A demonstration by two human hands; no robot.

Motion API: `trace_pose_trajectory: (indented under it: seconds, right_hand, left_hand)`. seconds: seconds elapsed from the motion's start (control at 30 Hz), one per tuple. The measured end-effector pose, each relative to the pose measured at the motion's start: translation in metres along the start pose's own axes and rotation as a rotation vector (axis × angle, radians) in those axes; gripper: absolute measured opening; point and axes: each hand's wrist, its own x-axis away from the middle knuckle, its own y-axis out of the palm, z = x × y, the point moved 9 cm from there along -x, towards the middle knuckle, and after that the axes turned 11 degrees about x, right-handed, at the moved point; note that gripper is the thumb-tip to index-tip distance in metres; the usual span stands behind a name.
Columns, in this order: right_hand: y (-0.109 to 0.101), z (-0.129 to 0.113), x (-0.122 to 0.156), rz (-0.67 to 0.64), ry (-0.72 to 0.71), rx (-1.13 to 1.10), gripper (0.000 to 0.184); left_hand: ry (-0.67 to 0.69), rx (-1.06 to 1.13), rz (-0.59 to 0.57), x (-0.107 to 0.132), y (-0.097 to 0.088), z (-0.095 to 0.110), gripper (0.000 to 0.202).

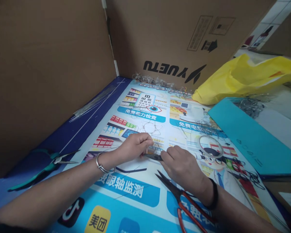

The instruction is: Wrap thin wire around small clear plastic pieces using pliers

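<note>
Dark tool sits between both hands' fingers, long axis roughly left-right, clamped in the right hand, the nearer one; left hand fingertips together at its far end, grip contents can't tell.

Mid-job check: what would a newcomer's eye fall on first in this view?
Probably the bright yellow sheet, crumpled at the upper right. Next, the left hand and right hand, close together near the centre, the right one gripping a dark tool. Then the red-handled tool lying on the printed poster, just below the right hand in the picture.
</note>
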Motion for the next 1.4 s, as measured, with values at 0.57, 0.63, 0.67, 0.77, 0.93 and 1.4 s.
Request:
trace_pose_trajectory:
  seconds: [0.57, 0.63, 0.67, 0.77, 0.93, 1.4]
  right_hand:
    - [0.02, 0.005, 0.002, -0.361, 0.144, -0.309, 0.018]
    - [0.017, 0.005, 0.0, -0.33, 0.13, -0.279, 0.017]
    - [0.015, 0.005, -0.001, -0.306, 0.122, -0.251, 0.016]
    - [0.008, 0.006, -0.003, -0.221, 0.093, -0.159, 0.015]
    - [0.002, 0.008, 0.002, -0.142, 0.072, -0.053, 0.014]
    - [0.021, 0.042, 0.036, -0.061, 0.312, -0.161, 0.018]
  left_hand:
    - [0.439, -0.523, -0.014, 0.013, 0.012, 0.031, 0.021]
    - [0.454, -0.522, 0.004, 0.013, 0.01, 0.031, 0.021]
    - [0.457, -0.522, 0.022, 0.013, 0.008, 0.031, 0.021]
    - [0.454, -0.543, 0.075, 0.012, 0.002, 0.03, 0.021]
    - [0.396, -0.525, 0.159, 0.008, -0.012, 0.03, 0.022]
    - [0.266, -0.368, 0.176, -0.008, -0.037, 0.013, 0.021]
